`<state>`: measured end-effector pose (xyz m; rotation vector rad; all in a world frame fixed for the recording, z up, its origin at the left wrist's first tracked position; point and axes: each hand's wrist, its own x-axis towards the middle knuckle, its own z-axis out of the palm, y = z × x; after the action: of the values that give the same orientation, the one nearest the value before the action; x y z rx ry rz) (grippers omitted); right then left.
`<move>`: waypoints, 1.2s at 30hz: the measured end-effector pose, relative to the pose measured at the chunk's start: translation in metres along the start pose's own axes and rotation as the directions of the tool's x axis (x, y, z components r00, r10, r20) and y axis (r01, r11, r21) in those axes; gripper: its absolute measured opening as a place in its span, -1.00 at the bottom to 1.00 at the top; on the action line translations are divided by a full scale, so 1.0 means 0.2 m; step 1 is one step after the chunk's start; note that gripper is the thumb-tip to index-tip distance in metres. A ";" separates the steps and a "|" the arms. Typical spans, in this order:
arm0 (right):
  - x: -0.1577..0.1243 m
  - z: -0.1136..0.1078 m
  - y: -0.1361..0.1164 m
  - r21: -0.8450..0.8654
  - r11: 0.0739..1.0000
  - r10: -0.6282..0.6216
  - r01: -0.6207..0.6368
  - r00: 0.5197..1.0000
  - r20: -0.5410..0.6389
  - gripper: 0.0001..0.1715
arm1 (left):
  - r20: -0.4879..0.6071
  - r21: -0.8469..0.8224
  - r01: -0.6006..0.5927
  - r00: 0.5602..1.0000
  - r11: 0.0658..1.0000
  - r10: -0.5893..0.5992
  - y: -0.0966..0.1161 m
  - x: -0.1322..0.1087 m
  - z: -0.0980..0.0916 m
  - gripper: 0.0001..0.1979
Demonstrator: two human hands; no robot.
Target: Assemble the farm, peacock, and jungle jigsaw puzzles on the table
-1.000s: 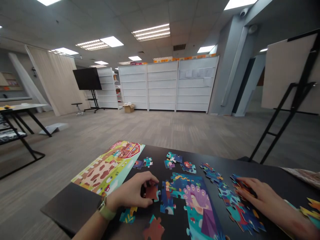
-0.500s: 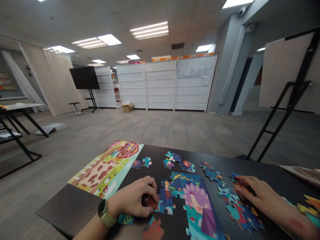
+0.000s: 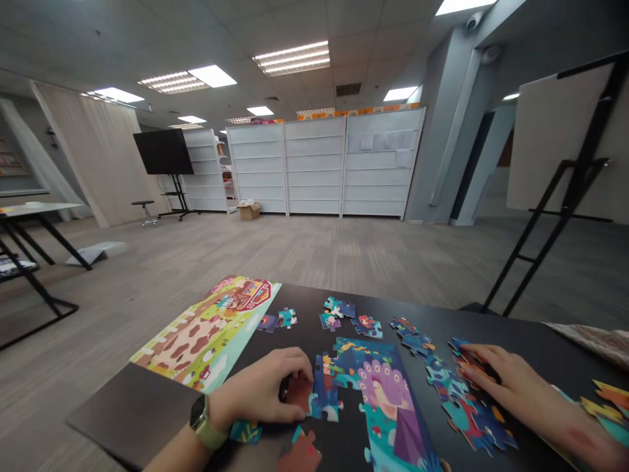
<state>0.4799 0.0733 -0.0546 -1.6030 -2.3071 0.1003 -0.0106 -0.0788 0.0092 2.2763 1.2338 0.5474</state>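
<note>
My left hand point(image 3: 275, 387), with a watch point(image 3: 200, 413) on its wrist, pinches a reddish-brown puzzle piece point(image 3: 299, 393) between thumb and fingers. That piece lies against the left edge of joined blue puzzle pieces point(image 3: 325, 392). These link to a partly assembled puzzle point(image 3: 386, 393) with a pink and purple figure. Below the hand lie a brown puzzle piece point(image 3: 301, 451) and a teal piece with yellow leaves point(image 3: 246, 431). My right hand point(image 3: 508, 377) rests with fingers stretched out over loose dark puzzle pieces point(image 3: 472, 357), beside a spread of blue and red pieces point(image 3: 462, 400).
A finished farm-scene puzzle point(image 3: 196, 344) lies at the table's left. Several loose pieces point(image 3: 339, 307) lie along the far side. Yellow and orange pieces point(image 3: 607, 406) and a patterned cloth point(image 3: 592, 341) are at the right. Beyond the black table point(image 3: 142, 403) stands an easel board point(image 3: 560, 144).
My left fingers have lifted and opened out slightly, so more of the reddish-brown piece shows. My right hand stays on the same pieces. The view has shifted slightly.
</note>
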 end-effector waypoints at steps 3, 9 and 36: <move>0.00 0.00 0.01 0.004 1.000 -0.005 0.005 1.000 0.001 -0.29 | -0.009 0.001 0.069 0.998 0.998 -0.069 0.01 0.00 0.00 -0.48; 0.00 0.01 0.01 0.019 1.000 -0.008 0.008 1.000 -0.011 -0.29 | -0.025 0.032 0.064 0.998 0.997 -0.063 -0.03 -0.01 -0.02 -0.56; 0.00 0.00 -0.02 0.010 1.000 -0.009 0.009 1.000 -0.024 -0.29 | -0.357 0.046 0.287 0.899 0.957 -0.252 -0.43 -0.03 -0.21 -0.72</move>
<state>0.4766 0.0725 -0.0543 -1.5801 -2.2923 0.0902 -0.0938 -0.0337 -0.0090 2.0898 1.7522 0.8249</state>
